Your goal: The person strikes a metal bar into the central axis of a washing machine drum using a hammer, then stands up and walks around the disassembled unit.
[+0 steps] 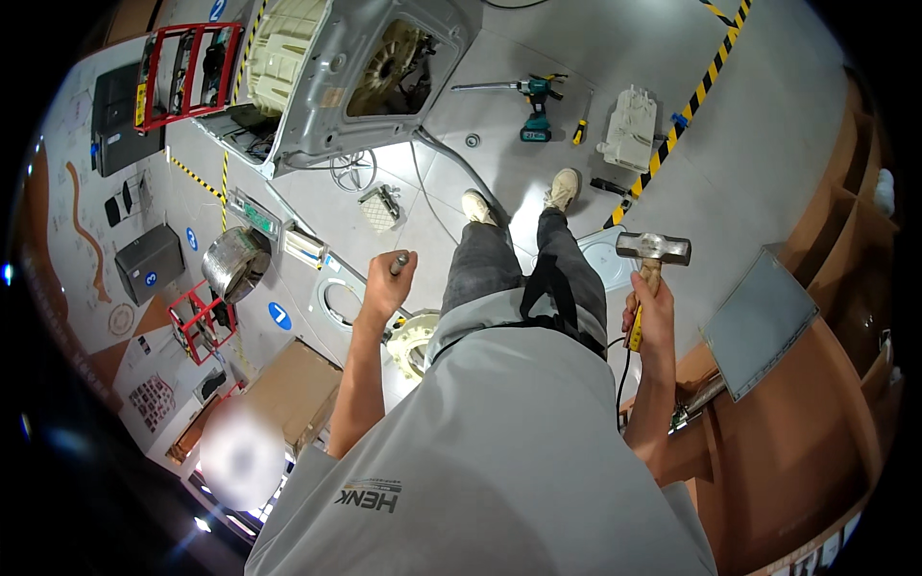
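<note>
My left hand (pixel 387 286) is closed round a short metal rod (pixel 399 264), whose end sticks out past the fingers; the rest is hidden. In my right hand (pixel 655 309) is a hammer (pixel 653 249) with a steel head and wooden handle, held head up. A yellow and dark piece shows below that fist; I cannot tell whether it belongs to the handle. Both hands are raised at either side of my body, apart from the parts on the floor. Ahead stands a grey metal machine cabinet (pixel 331 96) with a cream plastic tub (pixel 280 58) inside.
On the floor lie a teal cordless drill (pixel 536 106), a yellow screwdriver (pixel 580 132), a pale plastic housing (pixel 631 128) and a panel with a round hole (pixel 341 302). A metal drum (pixel 235 266) sits left. A grey sheet (pixel 762 322) leans right. Striped tape (pixel 687 115) marks the floor.
</note>
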A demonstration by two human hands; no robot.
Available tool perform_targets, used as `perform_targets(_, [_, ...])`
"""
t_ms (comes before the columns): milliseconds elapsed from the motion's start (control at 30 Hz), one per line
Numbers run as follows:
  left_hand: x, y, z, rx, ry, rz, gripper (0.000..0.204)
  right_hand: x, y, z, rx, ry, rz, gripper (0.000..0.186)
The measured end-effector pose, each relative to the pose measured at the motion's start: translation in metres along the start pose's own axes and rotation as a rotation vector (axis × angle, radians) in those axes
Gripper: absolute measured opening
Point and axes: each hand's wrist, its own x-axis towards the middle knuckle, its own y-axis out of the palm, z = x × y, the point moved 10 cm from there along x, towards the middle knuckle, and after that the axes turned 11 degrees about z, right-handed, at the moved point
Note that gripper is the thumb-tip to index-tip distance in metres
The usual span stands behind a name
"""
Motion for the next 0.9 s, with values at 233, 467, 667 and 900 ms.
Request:
perform_targets(233, [0.012, -0.001, -0.023, 0.087, 0.091, 0.094, 0.037, -0.001, 0.025, -0.007, 0.052, 0.011, -0.024, 0.02])
perform_targets(467, [0.028, -0.017, -0.013, 0.032, 0.169, 0.172, 0.033, -0.009, 0.069, -0.038, 0.037, -0.016, -0.058, 0.023])
perform_targets(667, [0.029, -0.04, 0.042, -0.002, 0.392, 0.358, 0.021, -0.055, 0.132, -0.061, 0.035, -0.113, -0.174, 0.025])
perform_targets(900, [0.054, -0.102, 0.071, 0.135, 0.431, 0.316, 0.019, -0.058, 0.234, -0.041, 0.121, -0.227, -0.127, 0.028])
